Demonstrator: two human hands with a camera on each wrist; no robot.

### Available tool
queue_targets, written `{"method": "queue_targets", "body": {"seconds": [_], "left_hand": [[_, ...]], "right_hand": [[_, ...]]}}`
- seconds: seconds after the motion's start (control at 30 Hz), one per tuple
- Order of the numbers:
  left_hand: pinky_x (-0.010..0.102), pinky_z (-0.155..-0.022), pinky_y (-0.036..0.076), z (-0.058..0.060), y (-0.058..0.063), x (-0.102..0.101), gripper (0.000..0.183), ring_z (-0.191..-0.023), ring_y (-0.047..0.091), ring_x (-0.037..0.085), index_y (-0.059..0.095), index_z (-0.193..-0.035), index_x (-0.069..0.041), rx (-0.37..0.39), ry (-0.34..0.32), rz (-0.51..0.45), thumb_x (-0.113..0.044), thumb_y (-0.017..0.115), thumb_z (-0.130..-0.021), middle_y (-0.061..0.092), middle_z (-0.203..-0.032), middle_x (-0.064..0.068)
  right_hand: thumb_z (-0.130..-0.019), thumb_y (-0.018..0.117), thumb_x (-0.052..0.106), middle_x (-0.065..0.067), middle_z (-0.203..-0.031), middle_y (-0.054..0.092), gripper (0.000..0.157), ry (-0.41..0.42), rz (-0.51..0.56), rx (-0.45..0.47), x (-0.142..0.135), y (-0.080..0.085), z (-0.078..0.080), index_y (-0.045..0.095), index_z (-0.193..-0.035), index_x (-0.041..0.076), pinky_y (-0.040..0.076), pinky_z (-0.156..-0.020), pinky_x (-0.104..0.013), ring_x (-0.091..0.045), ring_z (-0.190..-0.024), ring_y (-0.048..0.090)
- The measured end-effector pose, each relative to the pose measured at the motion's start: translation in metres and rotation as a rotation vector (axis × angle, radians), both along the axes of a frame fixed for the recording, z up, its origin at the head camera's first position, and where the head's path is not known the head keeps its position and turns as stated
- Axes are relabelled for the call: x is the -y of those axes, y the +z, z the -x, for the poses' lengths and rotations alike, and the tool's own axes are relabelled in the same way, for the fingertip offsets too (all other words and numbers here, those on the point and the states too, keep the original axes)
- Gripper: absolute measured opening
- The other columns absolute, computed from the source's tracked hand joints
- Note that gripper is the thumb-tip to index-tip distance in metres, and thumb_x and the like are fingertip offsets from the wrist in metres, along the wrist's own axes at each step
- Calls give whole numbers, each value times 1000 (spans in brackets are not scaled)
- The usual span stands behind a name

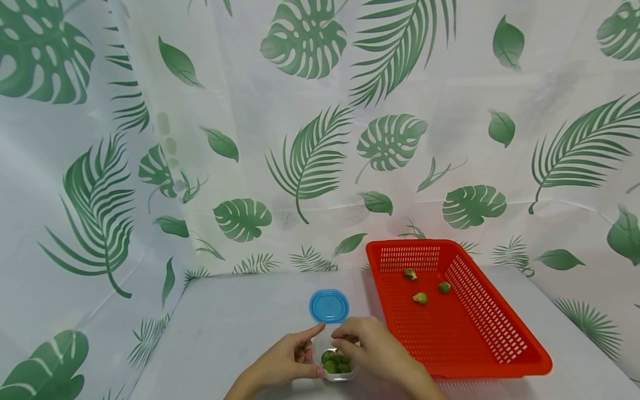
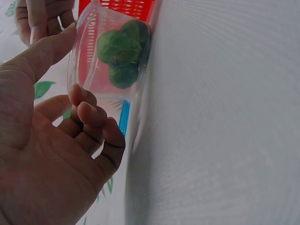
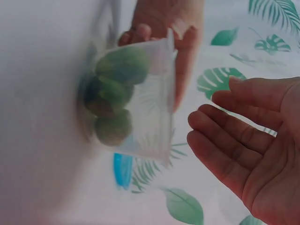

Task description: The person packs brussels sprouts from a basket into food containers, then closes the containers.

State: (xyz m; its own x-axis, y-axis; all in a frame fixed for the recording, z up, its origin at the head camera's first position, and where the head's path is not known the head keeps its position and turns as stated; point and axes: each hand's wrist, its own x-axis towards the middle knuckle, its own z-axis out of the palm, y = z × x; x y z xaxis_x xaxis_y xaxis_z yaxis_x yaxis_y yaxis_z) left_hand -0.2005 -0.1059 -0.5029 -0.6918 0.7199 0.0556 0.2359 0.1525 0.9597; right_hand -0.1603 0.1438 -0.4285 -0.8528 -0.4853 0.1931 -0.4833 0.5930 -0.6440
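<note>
A clear plastic tub [image 1: 341,378] stands on the table with several Brussels sprouts [image 1: 330,366] at its bottom. My left hand [image 1: 285,358] holds the tub from the left, thumb and curled fingers at its rim and side; the left wrist view shows this grip on the tub [image 2: 89,70]. Over the tub's right side hovers my right hand [image 1: 375,347]. In the right wrist view that hand [image 3: 248,145] has loosely bent fingers, apart from the tub [image 3: 152,103], and nothing shows in it. Right behind the tub lies a round blue lid [image 1: 328,306].
To the right stands a red perforated plastic basket [image 1: 500,297] close to my right hand. Three sprouts lie inside it: one [image 1: 410,274] at the back, one [image 1: 420,298] nearer, one [image 1: 444,287] to the right. A leaf-patterned curtain [image 1: 320,166] hangs behind the white table [image 1: 225,322].
</note>
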Motion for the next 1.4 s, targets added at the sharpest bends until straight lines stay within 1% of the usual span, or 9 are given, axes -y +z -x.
{"method": "queue_targets", "body": {"seconds": [0.13, 0.2, 0.3, 0.47, 0.67, 0.83, 1.1, 1.27, 1.4], "left_hand": [[17, -56, 34, 1, -1, 0, 83, -63, 38, 2, 35, -162, -7, -2, -4, -2, -17, 80, -93, 52, -84, 2], [16, -57, 34, 1, -1, 0, 83, -63, 39, 2, 35, -162, -6, -3, -5, -3, -17, 80, -93, 52, -84, 3], [16, -57, 35, 1, -2, 0, 83, -64, 39, 2, 35, -162, -6, -5, -4, -5, -16, 80, -92, 52, -84, 7], [16, -57, 35, 1, -1, 0, 83, -64, 39, 2, 36, -161, -6, -10, 0, -6, -16, 81, -92, 52, -85, 11], [16, -58, 35, 1, -1, 1, 83, -65, 39, 2, 37, -161, -7, -7, 6, 0, -17, 81, -92, 52, -85, 9], [16, -58, 35, 1, -2, 1, 83, -64, 39, 1, 36, -162, -7, -22, -2, 4, -19, 81, -93, 52, -85, 8], [15, -58, 35, 1, -3, -1, 83, -65, 40, 1, 35, -162, -6, -4, -12, -4, -17, 80, -93, 53, -87, 2], [15, -58, 36, 2, -3, -1, 82, -65, 40, 1, 36, -162, -8, -5, 6, -1, -17, 80, -93, 55, -87, 6], [16, -58, 35, 3, -3, -1, 82, -65, 40, 1, 37, -162, -9, -3, 10, 4, -17, 81, -92, 55, -87, 10]], "right_hand": [[-99, 73, 30, 15, -98, 75, 15, -18, 32, -27, -4, 8, -3, 82, -107, 20, 61, -79, -30, 3, -85, 67], [-99, 72, 33, 15, -100, 75, 17, -33, 47, -24, -6, 12, -4, 81, -108, 21, 62, -81, -34, 2, -87, 68], [-99, 73, 36, 13, -102, 76, 19, -61, 64, -2, -11, 17, -7, 80, -111, 23, 62, -84, -35, 0, -89, 69], [-98, 72, 40, 15, -104, 75, 23, -105, 66, 10, -17, 24, -9, 79, -115, 25, 61, -85, -34, 0, -92, 69], [-99, 71, 42, 18, -104, 74, 26, -119, 66, 7, -21, 27, -9, 78, -117, 24, 62, -85, -34, -1, -92, 69], [-98, 72, 42, 18, -104, 74, 25, -128, 75, -5, -23, 26, -8, 78, -116, 26, 62, -84, -34, -1, -93, 69], [-97, 73, 41, 16, -104, 74, 25, -144, 96, -11, -30, 29, -9, 78, -115, 25, 62, -82, -30, -3, -93, 70], [-95, 76, 41, 17, -104, 73, 24, -191, 97, -54, -36, 40, -10, 77, -116, 29, 60, -83, -25, -2, -94, 69], [-94, 78, 36, 17, -105, 73, 23, -208, 105, -136, -42, 51, -7, 77, -116, 29, 60, -81, -23, -3, -96, 70]]}}
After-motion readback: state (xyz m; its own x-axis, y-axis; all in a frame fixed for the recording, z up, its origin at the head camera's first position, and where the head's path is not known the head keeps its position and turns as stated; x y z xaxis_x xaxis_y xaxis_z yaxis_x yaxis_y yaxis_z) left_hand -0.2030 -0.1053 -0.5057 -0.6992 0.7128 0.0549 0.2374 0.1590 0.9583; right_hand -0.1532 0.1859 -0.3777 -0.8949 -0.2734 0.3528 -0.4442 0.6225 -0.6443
